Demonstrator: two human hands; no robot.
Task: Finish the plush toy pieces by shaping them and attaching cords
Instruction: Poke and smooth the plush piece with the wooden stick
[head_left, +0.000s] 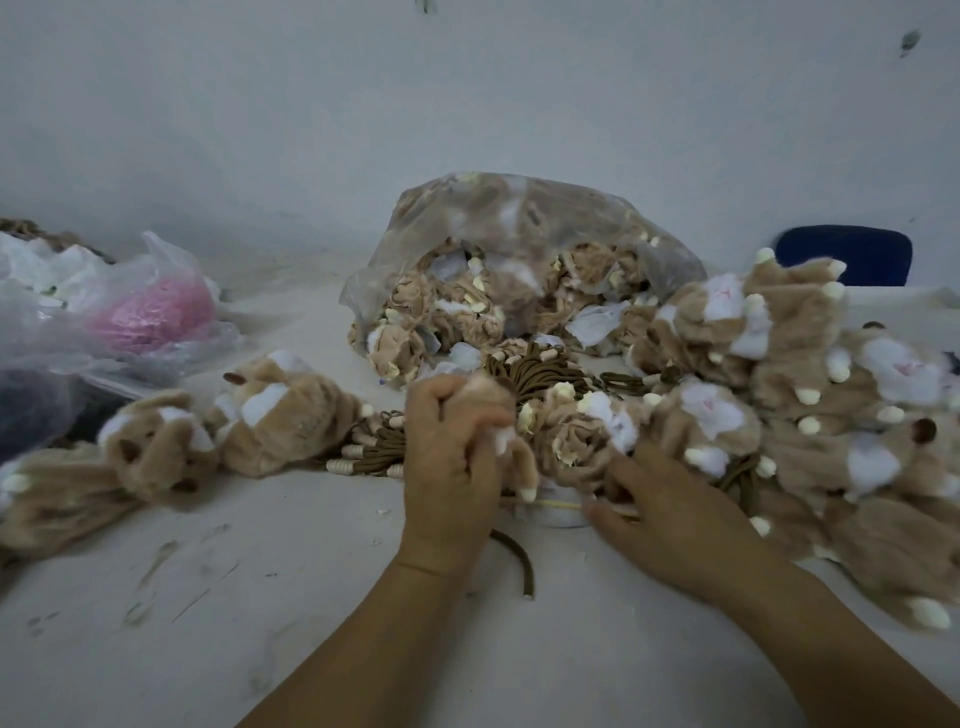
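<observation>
While your left grip (457, 447) squeezes one plush piece (521, 464) and your right grip (670, 514) rests spread against the right pile (805, 395), a hard tug may spill it.

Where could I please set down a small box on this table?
The bare table in front, between the plush toys at left and your left hand, is free. A smaller gap lies between the pink-filled bag and the clear bag. The right side, under the plush pile, is crowded.
</observation>
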